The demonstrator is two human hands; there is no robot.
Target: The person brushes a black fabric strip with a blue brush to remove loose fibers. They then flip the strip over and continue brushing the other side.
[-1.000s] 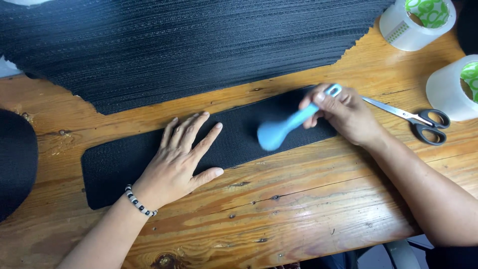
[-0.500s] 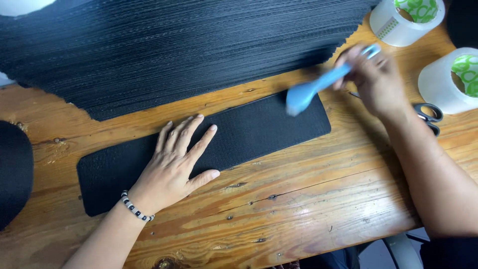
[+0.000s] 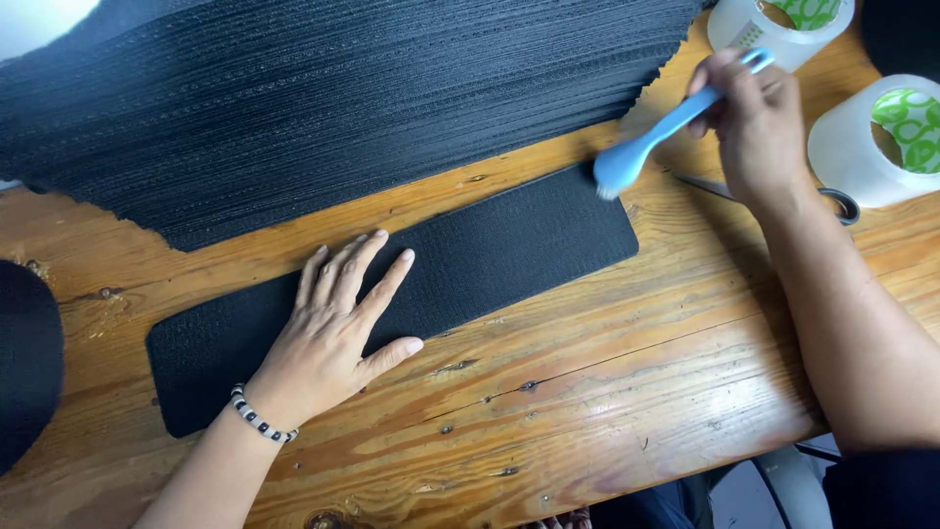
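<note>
A long black textured strip [image 3: 509,245] lies slantwise on the wooden table [image 3: 587,392]. My left hand [image 3: 338,328] rests flat on its middle, fingers spread, with a beaded bracelet at the wrist. My right hand [image 3: 749,122] grips a light blue brush [image 3: 651,137] by its handle. The brush head hangs just above the strip's far right corner.
A large stack of black ribbed sheets [image 3: 343,88] covers the far part of the table. Two white plastic tubs [image 3: 876,137] with green inside stand at the far right. Scissors [image 3: 832,201] lie partly hidden under my right wrist. A dark round object [image 3: 24,362] sits at the left edge.
My right hand lifted the blue brush off the strip, swung it up toward the far right, then brought the head back down to the strip's right end. The left hand stayed flat.
</note>
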